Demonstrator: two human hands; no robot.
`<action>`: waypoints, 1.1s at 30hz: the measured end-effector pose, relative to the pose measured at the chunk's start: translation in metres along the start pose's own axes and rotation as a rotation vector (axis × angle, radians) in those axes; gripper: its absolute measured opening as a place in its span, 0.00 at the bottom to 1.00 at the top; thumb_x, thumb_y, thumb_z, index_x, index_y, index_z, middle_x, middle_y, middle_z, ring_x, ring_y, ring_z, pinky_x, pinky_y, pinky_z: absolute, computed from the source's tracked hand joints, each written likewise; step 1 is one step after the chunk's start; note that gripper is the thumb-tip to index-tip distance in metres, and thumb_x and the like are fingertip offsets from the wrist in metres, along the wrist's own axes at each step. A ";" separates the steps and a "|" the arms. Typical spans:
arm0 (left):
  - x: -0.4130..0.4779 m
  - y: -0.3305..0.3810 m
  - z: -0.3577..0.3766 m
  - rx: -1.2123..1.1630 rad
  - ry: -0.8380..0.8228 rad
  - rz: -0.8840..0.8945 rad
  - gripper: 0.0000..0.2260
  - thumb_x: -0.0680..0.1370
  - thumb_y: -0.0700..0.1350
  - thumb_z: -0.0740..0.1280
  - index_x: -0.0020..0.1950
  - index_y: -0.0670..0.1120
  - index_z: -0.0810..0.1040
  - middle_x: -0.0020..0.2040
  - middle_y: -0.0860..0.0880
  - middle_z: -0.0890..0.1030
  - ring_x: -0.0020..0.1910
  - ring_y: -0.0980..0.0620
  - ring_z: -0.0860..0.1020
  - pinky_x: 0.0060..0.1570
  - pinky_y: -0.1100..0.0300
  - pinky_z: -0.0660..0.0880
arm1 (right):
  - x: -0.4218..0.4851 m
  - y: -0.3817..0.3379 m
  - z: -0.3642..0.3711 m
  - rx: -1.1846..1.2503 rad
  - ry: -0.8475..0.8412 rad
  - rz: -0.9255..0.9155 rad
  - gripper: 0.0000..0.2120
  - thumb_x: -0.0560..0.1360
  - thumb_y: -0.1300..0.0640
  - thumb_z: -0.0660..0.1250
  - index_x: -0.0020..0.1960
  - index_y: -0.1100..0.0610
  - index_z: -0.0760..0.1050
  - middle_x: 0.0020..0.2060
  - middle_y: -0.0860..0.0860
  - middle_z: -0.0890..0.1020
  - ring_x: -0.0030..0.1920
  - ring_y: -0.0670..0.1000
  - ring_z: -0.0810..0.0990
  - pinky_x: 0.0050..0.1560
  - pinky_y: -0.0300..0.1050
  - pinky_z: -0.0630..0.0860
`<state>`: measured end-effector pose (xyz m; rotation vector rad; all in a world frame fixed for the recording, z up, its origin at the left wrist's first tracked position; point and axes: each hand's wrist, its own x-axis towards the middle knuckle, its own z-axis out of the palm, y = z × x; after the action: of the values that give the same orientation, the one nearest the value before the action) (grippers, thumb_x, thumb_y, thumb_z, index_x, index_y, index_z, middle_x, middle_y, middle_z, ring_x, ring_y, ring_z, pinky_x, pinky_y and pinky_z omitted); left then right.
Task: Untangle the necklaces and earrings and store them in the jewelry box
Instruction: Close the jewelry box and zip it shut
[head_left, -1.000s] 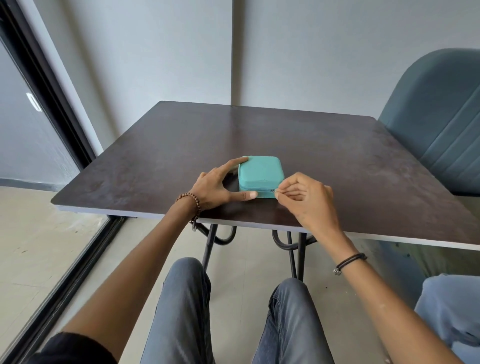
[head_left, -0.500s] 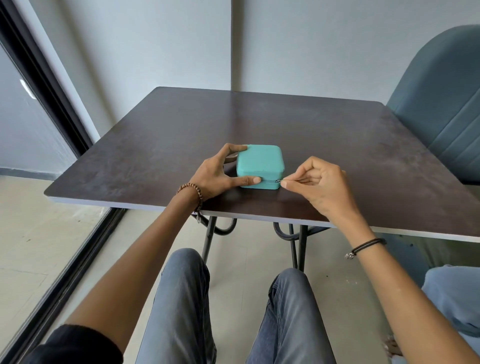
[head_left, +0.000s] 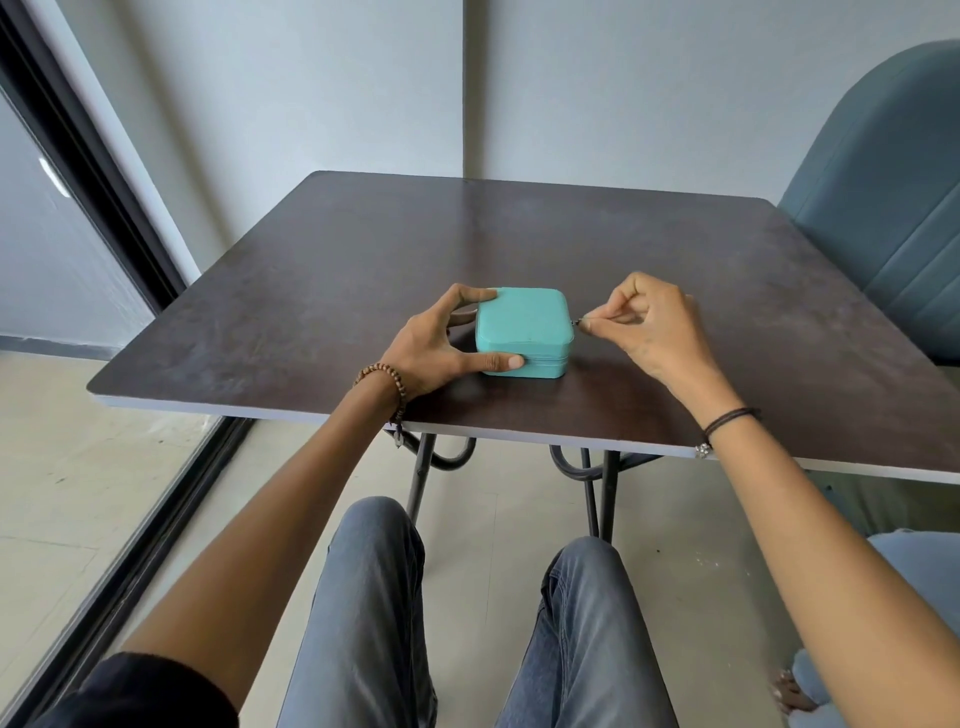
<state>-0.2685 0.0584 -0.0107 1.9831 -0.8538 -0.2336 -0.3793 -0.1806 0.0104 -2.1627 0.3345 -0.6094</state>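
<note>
A small teal jewelry box (head_left: 522, 328) with rounded corners sits closed near the front middle of the dark table (head_left: 675, 270). My left hand (head_left: 441, 345) grips its left side, thumb on the front wall and forefinger on the back corner. My right hand (head_left: 641, 327) pinches the zipper pull (head_left: 575, 323) at the box's right side, about halfway along it. No necklaces or earrings are visible.
A blue-grey upholstered chair (head_left: 883, 208) stands at the table's right. A dark door frame (head_left: 88, 171) runs along the left. My knees are under the table's front edge, and another person's knee and foot (head_left: 795, 696) show at the lower right.
My right hand has drawn the zipper pull from the box's front right corner round onto the right side, moving away from me. My left hand keeps hold of the box.
</note>
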 end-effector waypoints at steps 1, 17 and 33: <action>0.000 0.000 0.000 -0.001 0.000 -0.001 0.32 0.68 0.54 0.78 0.68 0.55 0.69 0.70 0.56 0.72 0.68 0.53 0.70 0.69 0.53 0.68 | 0.006 0.000 0.002 -0.004 -0.001 0.003 0.15 0.68 0.58 0.80 0.38 0.52 0.73 0.39 0.47 0.87 0.40 0.45 0.86 0.47 0.44 0.83; 0.005 -0.006 0.000 -0.035 -0.021 -0.013 0.34 0.66 0.56 0.79 0.68 0.59 0.67 0.70 0.57 0.72 0.68 0.54 0.70 0.70 0.53 0.68 | 0.050 -0.006 0.038 -0.047 -0.119 -0.007 0.11 0.74 0.70 0.68 0.46 0.55 0.76 0.45 0.50 0.86 0.47 0.50 0.86 0.48 0.48 0.84; -0.004 0.001 -0.004 -0.119 0.006 -0.073 0.39 0.65 0.50 0.82 0.73 0.50 0.70 0.67 0.55 0.78 0.61 0.64 0.76 0.65 0.67 0.70 | 0.000 0.008 0.037 0.165 -0.116 0.189 0.11 0.78 0.59 0.63 0.53 0.46 0.81 0.52 0.47 0.85 0.52 0.46 0.85 0.61 0.52 0.80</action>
<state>-0.2703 0.0632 -0.0083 1.9042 -0.7475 -0.3134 -0.3598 -0.1607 -0.0160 -1.9711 0.4057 -0.3897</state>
